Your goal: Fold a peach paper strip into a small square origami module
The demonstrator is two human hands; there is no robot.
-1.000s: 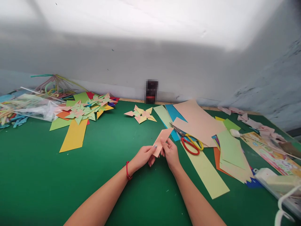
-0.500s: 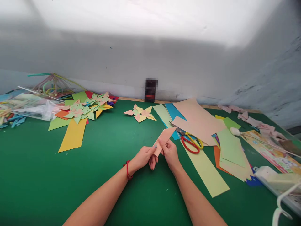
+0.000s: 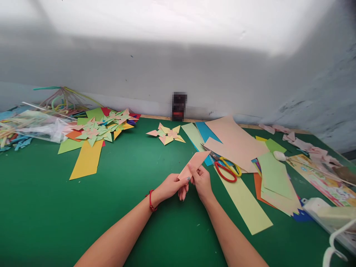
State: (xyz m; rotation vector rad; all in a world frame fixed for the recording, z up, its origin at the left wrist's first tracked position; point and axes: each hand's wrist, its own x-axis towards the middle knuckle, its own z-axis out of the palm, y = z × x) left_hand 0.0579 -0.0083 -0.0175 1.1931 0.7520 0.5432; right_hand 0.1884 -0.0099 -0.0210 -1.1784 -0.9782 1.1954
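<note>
Between my two hands is a folded piece of pink paper, slanting up to the right above the table. My left hand, with a red bracelet at the wrist, is closed on its lower end, thumb lying along the near edge. On the right side my right hand pinches the same paper between thumb and fingers. Just right of the paper lie scissors with one red and one yellow handle, blades slightly apart. Beyond my hands rests a folded paper star in pink, yellow and green.
Folded stars and coloured paper are heaped at back left, beside a clear plastic bag. Large pink sheets and a pale green strip lie to the right. A white glue gun sits at far right.
My left thumb has slid right along the paper's lower edge toward my right hand. The paper's lower end now sits farther left and higher. The scissors and star stay put.
</note>
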